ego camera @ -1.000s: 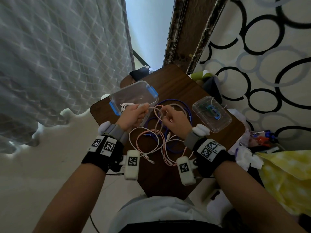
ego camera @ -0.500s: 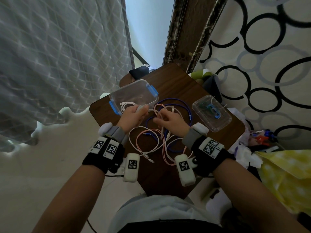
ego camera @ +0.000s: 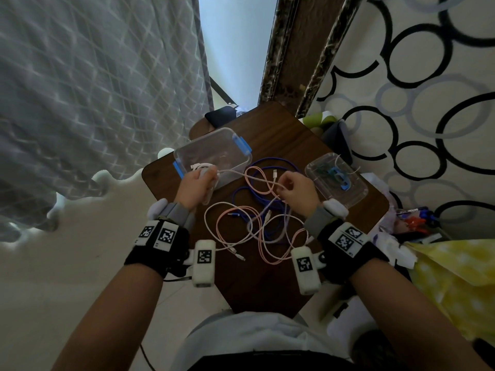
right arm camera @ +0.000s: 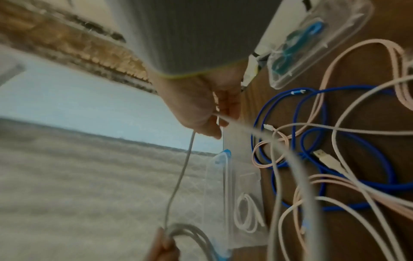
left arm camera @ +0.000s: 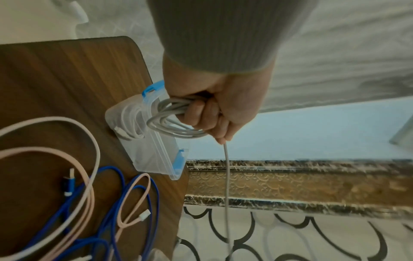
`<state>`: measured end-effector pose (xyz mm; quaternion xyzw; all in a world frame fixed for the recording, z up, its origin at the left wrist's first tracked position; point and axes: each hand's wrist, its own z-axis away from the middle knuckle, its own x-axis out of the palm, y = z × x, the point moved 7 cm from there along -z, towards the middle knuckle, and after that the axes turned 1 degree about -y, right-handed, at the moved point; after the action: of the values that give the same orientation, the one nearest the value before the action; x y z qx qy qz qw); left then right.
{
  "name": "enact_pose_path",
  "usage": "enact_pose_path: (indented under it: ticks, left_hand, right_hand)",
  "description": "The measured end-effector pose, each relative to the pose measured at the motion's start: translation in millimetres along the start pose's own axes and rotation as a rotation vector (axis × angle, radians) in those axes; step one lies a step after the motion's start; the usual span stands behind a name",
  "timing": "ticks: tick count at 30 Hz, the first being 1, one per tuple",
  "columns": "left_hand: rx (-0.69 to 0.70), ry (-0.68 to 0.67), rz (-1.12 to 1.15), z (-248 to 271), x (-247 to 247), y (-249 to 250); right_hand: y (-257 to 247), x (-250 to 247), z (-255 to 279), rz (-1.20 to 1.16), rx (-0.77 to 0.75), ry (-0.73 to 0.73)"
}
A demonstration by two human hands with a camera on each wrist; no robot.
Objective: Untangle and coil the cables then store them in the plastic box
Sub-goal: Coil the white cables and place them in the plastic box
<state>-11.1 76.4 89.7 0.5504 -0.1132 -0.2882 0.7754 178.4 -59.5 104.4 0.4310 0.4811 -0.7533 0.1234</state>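
Note:
My left hand (ego camera: 198, 185) (left arm camera: 210, 113) grips a coil of grey-white cable (left arm camera: 174, 121) just above the near edge of the clear plastic box (ego camera: 219, 151) (left arm camera: 156, 151). A free strand (right arm camera: 178, 176) of that cable runs from the coil across to my right hand (ego camera: 291, 189) (right arm camera: 208, 113), which pinches it above the table. One white coiled cable (ego camera: 199, 166) (left arm camera: 129, 127) lies inside the box. Pink cables (left arm camera: 51, 119) and a blue cable (left arm camera: 68, 184) lie tangled on the wood between and below my hands.
The box's clear lid (ego camera: 336, 180) (right arm camera: 312, 35) lies upside down at the right with blue parts on it. The small brown table (ego camera: 267, 277) is edged by a curtain on the left and clutter and yellow cloth on the right.
My hands have moved apart: the right hand has drawn the strand out to the right, while the left hand has stayed by the box with the coil.

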Motion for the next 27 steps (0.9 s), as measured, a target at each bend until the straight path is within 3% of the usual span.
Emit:
enact_pose_path:
  ticks: [2, 4, 6, 9, 13, 16, 19, 24, 27]
  left_hand:
    - [0.017, -0.004, -0.065, -1.6, -0.6, -3.1]
    - [0.011, 0.043, -0.078, -1.8, -6.2, -8.2]
    - [-0.024, 0.096, -0.015, -2.1, -13.4, -14.4]
    - [-0.107, 0.056, 0.099, -0.5, -10.1, -18.0]
    - [-0.171, -0.220, 0.290, 6.4, 10.9, -6.3]
    - [-0.189, -0.495, 0.415, 23.8, 31.0, 6.6]
    - [-0.152, -0.619, 0.541, 38.5, 44.4, 23.2]
    - [0.015, -0.562, 0.798, 35.1, 41.7, 46.9]
    - [0.069, -0.412, 0.837, 30.7, 33.1, 49.0]
  right_hand:
    - [7.8, -8.0, 2.4, -0.293, 0.064, 0.018]
    - [1.6, -7.8, 5.0, -0.543, 0.086, -0.053]
    - [-9.0, -10.2, 4.0, -0.409, 0.011, -0.071]
    - [-20.1, -11.4, -2.1, 0.064, -0.148, -0.017]
    - [-19.5, -6.9, -11.9, 0.444, -0.223, 0.097]
    - [-10.1, -3.2, -16.7, 0.461, -0.108, 0.073]
    - [-11.7, 11.0, -15.2, 0.471, -0.109, -0.003]
    - [-27.5, 47.5, -1.8, 0.374, -0.202, -0.251]
    - [-36.5, 68.3, 13.4, 0.307, -0.254, -0.404]
